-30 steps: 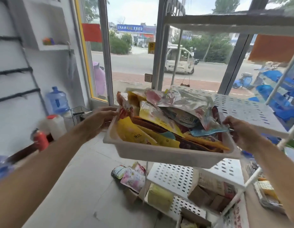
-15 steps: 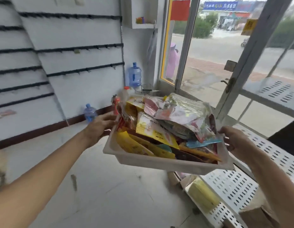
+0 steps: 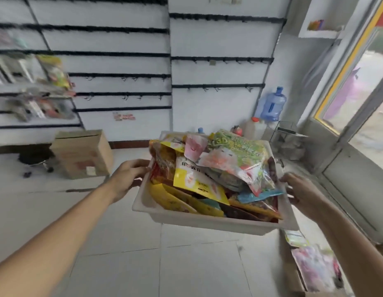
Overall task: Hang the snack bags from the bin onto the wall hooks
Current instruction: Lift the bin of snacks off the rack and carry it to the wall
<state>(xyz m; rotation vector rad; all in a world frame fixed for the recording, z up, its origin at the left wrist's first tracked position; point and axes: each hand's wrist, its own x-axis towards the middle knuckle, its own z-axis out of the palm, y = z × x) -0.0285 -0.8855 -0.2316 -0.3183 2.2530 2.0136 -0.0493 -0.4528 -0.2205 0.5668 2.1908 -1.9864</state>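
white bin (image 3: 209,221), heaped colourful snack bags (image 3: 229,168)

Arms outstretched, left hand (image 3: 130,176) clasping, right hand (image 3: 304,189) seemingly clasping (fingers (image 3: 290,177) blurred)

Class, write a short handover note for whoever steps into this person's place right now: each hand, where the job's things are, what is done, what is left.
Left hand: grips the left rim of the bin.
Right hand: grips the right rim.
The bin is held up in the air, heaped with snack bags.
Wall hooks straight ahead are bare; blurred packets hang at far left.
Done: bin lifted and facing the hook wall.
Left: set the bin down or free a hand, then hang every bag in it.
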